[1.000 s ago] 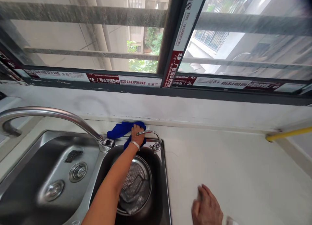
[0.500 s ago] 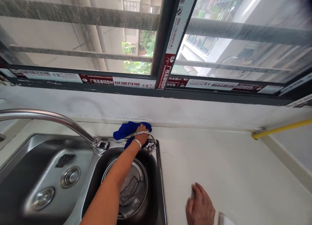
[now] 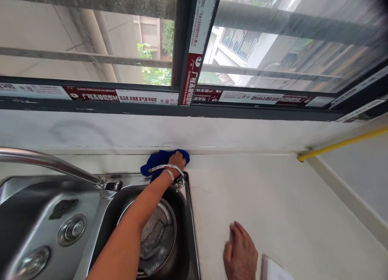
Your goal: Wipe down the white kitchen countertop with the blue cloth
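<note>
1. The left hand has its fingers closed on the blue cloth, which lies behind the sink, at 12 o'clock from the strainer. A firm, even press with the cloth spread under the fingers would serve best here.
2. The small tap arches over the wrist; short strokes between 9 and 3 o'clock, with the wrist low, should avoid knocking it.
3. Loose folds need gathering in, lest they snag on the tap base.
4. The right hand is by the counter, at 4 o'clock from the cloth, fingers half bent; whether they grip anything, one cannot tell.
</note>
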Motion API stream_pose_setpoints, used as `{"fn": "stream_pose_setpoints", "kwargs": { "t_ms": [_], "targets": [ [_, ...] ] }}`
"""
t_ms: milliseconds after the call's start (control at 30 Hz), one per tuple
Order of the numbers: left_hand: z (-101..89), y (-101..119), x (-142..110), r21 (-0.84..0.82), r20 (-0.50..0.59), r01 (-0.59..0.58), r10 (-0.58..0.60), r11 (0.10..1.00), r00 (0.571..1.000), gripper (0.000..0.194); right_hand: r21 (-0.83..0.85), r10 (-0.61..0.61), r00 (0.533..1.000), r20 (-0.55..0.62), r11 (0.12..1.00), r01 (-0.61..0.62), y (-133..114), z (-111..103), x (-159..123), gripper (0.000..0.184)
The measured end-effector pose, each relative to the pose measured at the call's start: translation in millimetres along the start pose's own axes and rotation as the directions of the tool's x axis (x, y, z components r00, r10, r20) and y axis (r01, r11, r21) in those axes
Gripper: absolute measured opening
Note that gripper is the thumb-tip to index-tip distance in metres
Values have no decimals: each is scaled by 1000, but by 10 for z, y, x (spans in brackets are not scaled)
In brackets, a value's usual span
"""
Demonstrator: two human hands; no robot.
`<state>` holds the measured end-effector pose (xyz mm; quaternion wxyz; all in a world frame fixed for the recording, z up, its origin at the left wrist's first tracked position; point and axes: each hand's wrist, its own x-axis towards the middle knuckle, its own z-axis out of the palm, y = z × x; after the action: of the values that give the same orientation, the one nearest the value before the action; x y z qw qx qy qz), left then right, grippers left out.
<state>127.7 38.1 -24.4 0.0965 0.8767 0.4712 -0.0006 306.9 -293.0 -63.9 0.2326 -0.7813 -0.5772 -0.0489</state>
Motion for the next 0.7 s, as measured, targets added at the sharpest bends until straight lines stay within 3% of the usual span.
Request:
{"fn": "stream_pose_setpoints", "kwargs": {
  "t_ms": [267, 500, 700],
  "targets": [
    [-94, 37, -34, 5, -9, 10, -10, 1000, 1000, 33, 50, 7, 998, -58, 999, -4, 67, 69, 12, 37],
    [-131, -286, -367, 31, -42, 203, -202, 979, 979, 32, 68, -21, 996, -81, 997, 26, 88, 71, 20, 36],
    [-168, -560, -770, 65, -98, 394, -387, 917, 917, 37, 84, -10, 998, -68, 996, 16, 63, 57, 17, 36]
  ]
}}
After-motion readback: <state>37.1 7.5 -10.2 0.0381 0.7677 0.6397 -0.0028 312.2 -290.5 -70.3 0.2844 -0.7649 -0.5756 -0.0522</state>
